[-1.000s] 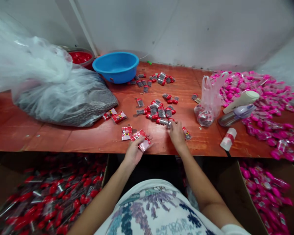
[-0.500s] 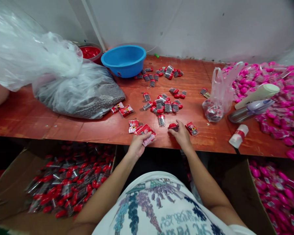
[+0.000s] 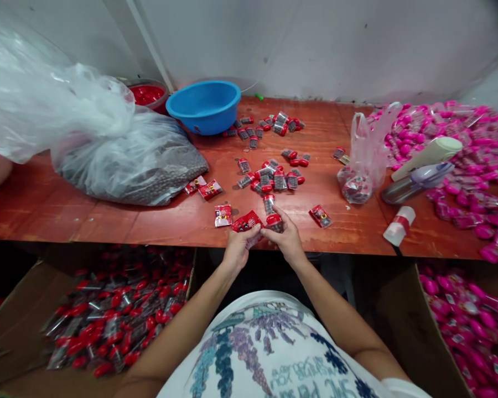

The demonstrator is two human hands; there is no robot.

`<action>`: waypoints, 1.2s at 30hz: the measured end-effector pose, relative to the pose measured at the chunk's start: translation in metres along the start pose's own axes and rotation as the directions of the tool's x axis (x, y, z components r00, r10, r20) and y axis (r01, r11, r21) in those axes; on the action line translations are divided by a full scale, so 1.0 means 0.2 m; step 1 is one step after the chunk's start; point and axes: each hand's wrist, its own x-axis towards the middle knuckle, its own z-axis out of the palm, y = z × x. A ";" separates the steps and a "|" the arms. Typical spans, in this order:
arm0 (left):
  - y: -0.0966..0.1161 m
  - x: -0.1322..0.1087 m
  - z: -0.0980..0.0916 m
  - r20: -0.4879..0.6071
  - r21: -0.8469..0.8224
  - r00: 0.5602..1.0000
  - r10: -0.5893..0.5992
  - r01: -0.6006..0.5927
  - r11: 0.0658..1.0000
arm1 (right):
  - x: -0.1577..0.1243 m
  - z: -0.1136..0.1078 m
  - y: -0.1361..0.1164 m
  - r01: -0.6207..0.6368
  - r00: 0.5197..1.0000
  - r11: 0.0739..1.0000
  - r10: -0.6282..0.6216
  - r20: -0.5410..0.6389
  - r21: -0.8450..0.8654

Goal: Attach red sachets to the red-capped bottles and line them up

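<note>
We wear a white short-sleeved top [image 3: 269, 354] printed with purple and dark blue flowers and teal lettering; our forearms are bare.

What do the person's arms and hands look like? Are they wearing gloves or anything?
No gloves: the left hand and the right hand are bare, and so are both forearms. No rings, watch or bracelets show. A short white sleeve edges the right arm at the bottom. The shirt is white with blue and purple flower prints.
</note>
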 end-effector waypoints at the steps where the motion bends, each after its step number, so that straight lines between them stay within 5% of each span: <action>1: 0.00 0.00 0.00 0.012 0.001 1.000 -0.008 0.008 1.000 | 0.00 -0.01 0.00 -0.010 1.000 1.000 0.010 0.002 -0.008; 8: 0.01 -0.01 -0.01 0.078 0.046 0.993 -0.090 0.087 0.995 | 0.02 -0.08 -0.04 -0.030 0.998 0.995 0.035 0.051 -0.097; 11: 0.02 0.00 0.01 0.011 -0.018 0.994 -0.113 0.113 0.993 | 0.02 -0.12 -0.06 -0.016 1.000 0.994 0.018 0.020 -0.107; 15: 0.06 0.03 0.03 -0.098 -0.165 0.955 -0.281 0.263 0.950 | -0.02 -0.14 -0.06 -0.041 0.998 0.997 0.044 0.046 -0.069; 21: 0.07 0.04 0.07 -0.079 -0.273 0.938 -0.337 0.305 0.912 | -0.12 -0.07 -0.04 -0.049 0.992 0.998 0.052 0.114 -0.034; 26: 0.05 0.04 0.07 -0.075 -0.224 0.954 -0.291 0.268 0.937 | -0.12 -0.04 -0.03 -0.030 0.998 0.998 0.033 0.057 -0.048; 31: 0.04 0.02 0.07 -0.158 -0.122 0.984 -0.086 0.067 0.990 | -0.12 -0.03 -0.04 -0.044 0.998 0.999 0.045 0.049 -0.011; 36: 0.03 0.00 0.07 -0.123 -0.057 0.992 0.012 -0.019 0.998 | -0.13 -0.03 -0.04 -0.040 0.999 0.999 0.040 0.002 0.007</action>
